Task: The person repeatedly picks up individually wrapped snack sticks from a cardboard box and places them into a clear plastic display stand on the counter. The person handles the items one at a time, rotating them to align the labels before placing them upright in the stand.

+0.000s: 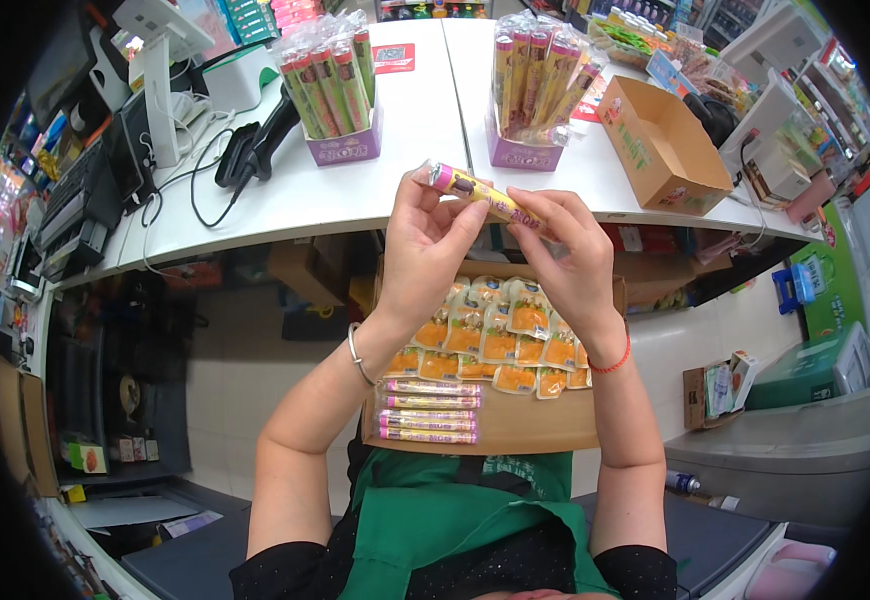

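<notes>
A yellow-and-pink wrapped candy stick point(491, 199) is held in both hands above the counter's front edge. My left hand point(435, 232) grips its end at the left, and my right hand point(561, 244) pinches the other end. Below the hands, a cardboard box point(532, 427) carries rows of orange-and-white snack pouches point(499, 337) and several sticks of the same kind point(431, 412) laid side by side. On the counter, a purple carton point(526, 154) holds upright yellow sticks point(536, 75). Another purple carton point(343, 146) holds upright green-and-red sticks point(330, 86).
A white counter point(315, 199) spans the view. At its left lie a black handheld scanner point(255, 146), cables and a keyboard point(79, 184). An open brown cardboard box point(664, 146) stands at the right, near a white display stand point(754, 124). A small carton point(716, 394) sits on the floor.
</notes>
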A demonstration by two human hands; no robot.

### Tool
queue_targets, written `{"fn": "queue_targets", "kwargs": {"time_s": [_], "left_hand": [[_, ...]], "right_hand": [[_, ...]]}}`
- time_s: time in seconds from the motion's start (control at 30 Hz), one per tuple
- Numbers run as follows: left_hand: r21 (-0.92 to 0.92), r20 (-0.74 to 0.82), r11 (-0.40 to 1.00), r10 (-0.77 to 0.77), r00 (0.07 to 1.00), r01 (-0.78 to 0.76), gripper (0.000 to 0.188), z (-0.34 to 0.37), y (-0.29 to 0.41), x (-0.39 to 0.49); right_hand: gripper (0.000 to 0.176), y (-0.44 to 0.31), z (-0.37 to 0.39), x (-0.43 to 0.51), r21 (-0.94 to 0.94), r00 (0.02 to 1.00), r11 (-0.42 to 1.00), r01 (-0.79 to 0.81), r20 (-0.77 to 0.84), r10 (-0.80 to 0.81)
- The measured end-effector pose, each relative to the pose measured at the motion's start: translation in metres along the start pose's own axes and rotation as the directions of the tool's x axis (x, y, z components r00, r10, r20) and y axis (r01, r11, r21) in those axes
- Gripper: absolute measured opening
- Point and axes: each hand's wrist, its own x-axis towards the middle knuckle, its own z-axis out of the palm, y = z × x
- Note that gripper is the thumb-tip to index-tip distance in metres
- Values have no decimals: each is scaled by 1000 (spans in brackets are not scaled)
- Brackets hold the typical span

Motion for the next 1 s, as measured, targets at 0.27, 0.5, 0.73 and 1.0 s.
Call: {"fn": "queue_targets", "kwargs": {"time_s": [0.27, 0.5, 0.73, 1.0], "left_hand": [[86, 27, 993, -80, 996, 77, 30, -24, -3, -33], [120, 95, 957, -275, 957, 263, 25, -50, -2, -62], [405, 189, 864, -399, 897, 299, 23, -84, -5, -91], [830, 280, 557, -371, 886, -29, 24, -100, 11, -110]], "right_hand": [[31, -12, -5, -26, 46, 991, 996, -76, 114, 71], [23, -12, -11, -53, 24, 965, 992, -123, 238, 114], [22, -15, -9, -82, -10, 895, 985, -170, 416, 159], [20, -17, 16, -121, 90, 837, 944, -317, 494, 234]]}}
